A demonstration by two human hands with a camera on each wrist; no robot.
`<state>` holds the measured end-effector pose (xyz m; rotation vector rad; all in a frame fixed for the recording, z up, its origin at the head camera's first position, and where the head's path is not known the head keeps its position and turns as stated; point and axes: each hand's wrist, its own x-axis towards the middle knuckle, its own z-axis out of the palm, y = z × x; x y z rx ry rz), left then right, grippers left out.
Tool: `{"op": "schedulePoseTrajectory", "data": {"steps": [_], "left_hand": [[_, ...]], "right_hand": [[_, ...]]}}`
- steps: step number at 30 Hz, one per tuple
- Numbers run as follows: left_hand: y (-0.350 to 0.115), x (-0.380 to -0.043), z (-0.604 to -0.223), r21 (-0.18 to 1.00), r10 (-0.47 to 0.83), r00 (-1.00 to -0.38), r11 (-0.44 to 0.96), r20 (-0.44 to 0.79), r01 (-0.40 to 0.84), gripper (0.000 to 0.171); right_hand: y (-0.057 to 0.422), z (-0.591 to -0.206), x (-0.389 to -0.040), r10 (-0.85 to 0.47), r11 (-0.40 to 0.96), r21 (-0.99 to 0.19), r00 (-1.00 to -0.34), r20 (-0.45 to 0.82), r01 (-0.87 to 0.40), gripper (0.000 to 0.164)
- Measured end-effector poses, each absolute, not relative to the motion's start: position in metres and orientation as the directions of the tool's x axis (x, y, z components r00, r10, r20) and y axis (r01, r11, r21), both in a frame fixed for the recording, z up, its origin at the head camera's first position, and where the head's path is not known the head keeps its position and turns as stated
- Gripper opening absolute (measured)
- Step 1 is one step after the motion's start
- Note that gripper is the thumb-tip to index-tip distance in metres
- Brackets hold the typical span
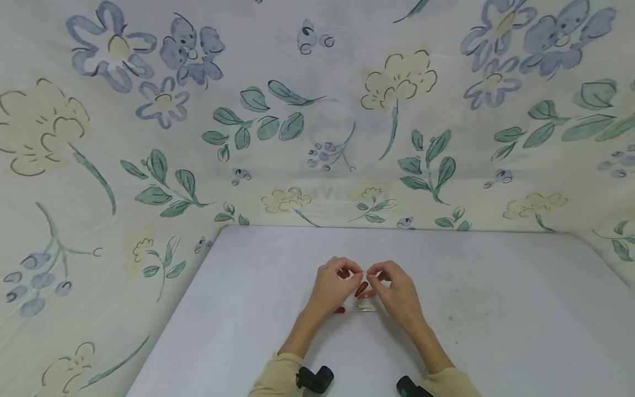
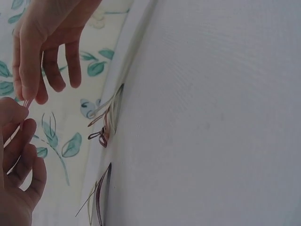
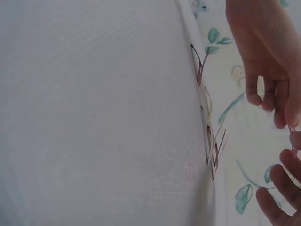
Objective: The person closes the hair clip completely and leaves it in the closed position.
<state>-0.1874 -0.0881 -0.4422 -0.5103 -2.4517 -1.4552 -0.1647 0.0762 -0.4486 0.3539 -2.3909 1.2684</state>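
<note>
Fingertips of my left hand (image 1: 333,286) and right hand (image 1: 397,292) almost meet above the white table, thumb against finger on each. Between them runs a short pink strand (image 3: 293,137), thin and thread-like, pinched at both ends; in the left wrist view the pink strand (image 2: 26,103) looks like several fine lines. Beneath the hands lie loops of thin, thread-like material: a red loop (image 1: 361,288), an orange loop (image 1: 367,294) and a whitish bundle (image 1: 366,308). A dark red piece (image 1: 339,310) lies by the left hand, partly hidden. Whether the loops are thread or bands I cannot tell.
The white table (image 1: 248,286) spreads out on both sides of the hands. Behind it hangs a flower-patterned cloth (image 1: 342,121), which also covers the left side. A black wrist camera (image 1: 316,379) sits at the left sleeve, another (image 1: 413,387) at the right.
</note>
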Motion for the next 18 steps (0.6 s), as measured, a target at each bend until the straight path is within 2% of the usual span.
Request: {"op": "schedulePoseTrajectory", "data": {"steps": [10,18], "left_hand": [[-0.100,-0.192,-0.437,0.653,0.278,-0.847,0.543,0.453,0.527,0.007],[-0.111,-0.197,-0.432,0.603,0.304,-0.855,0.611,0.420,0.513,0.009]], "right_hand": [[0.075,-0.450,-0.170,-0.089,0.653,-0.653,-0.895,0.437,-0.383,0.015],[0.068,-0.448,-0.178,-0.161,0.667,-0.632,-0.905,0.394,-0.394,0.018]]}}
